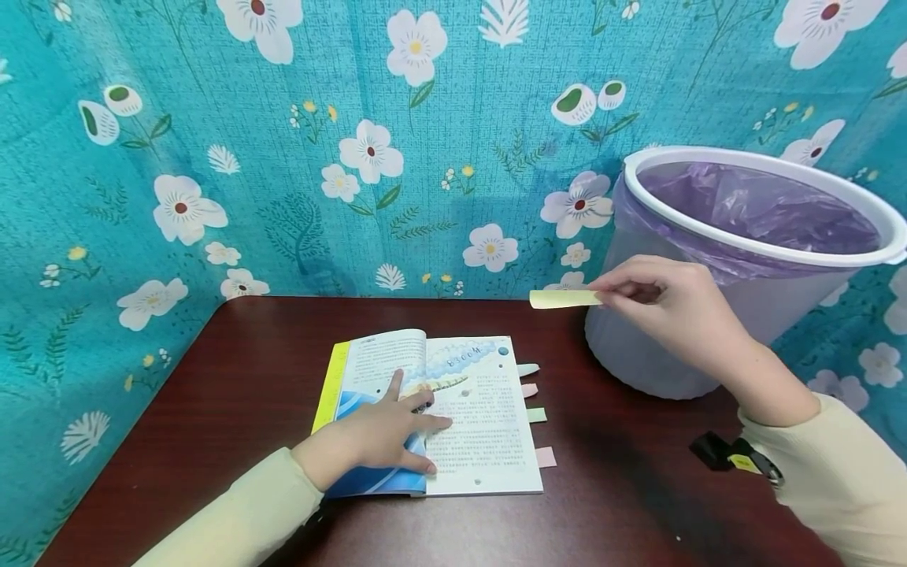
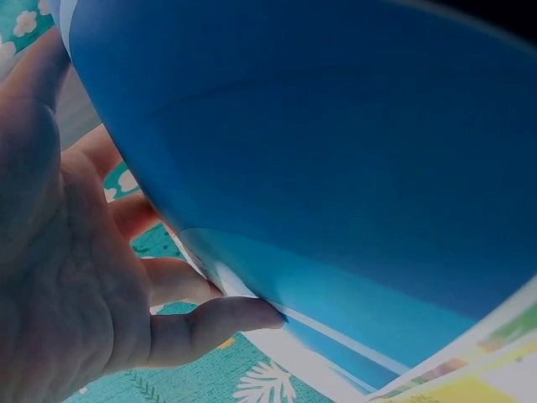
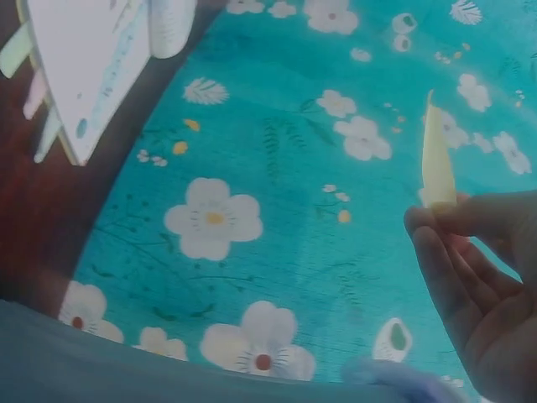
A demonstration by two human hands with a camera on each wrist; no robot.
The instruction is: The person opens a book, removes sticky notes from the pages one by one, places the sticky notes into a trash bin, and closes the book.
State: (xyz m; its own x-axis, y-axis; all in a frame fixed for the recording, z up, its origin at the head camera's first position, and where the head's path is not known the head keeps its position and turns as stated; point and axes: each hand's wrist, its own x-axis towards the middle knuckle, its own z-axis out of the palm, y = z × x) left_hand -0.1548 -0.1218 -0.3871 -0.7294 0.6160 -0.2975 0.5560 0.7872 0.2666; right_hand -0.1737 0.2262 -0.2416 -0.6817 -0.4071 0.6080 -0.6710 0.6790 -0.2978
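An open book [image 1: 482, 425] lies on the table, its left page partly blue. Across its middle fold rests my left hand [image 1: 379, 433], fingers spread and pressing the pages. The left wrist view shows the blue page [image 2: 336, 168] close up, with the fingertips at its edge. My right hand [image 1: 666, 307] is raised over the table, in front of the bin. Between thumb and fingers it pinches one end of a pale yellow sticky tab [image 1: 563, 298], which points left. In the right wrist view the tab [image 3: 437, 159] stands up slightly curved from the fingertips.
Several coloured tabs [image 1: 536, 415] stick out from the book's right edge. A white bin [image 1: 652, 339] with a purple liner [image 1: 751, 205] stands at the right. Behind the dark brown table [image 1: 241, 378] hangs a teal floral cloth [image 1: 298, 157]. A black strap [image 1: 712, 451] sits by the right sleeve.
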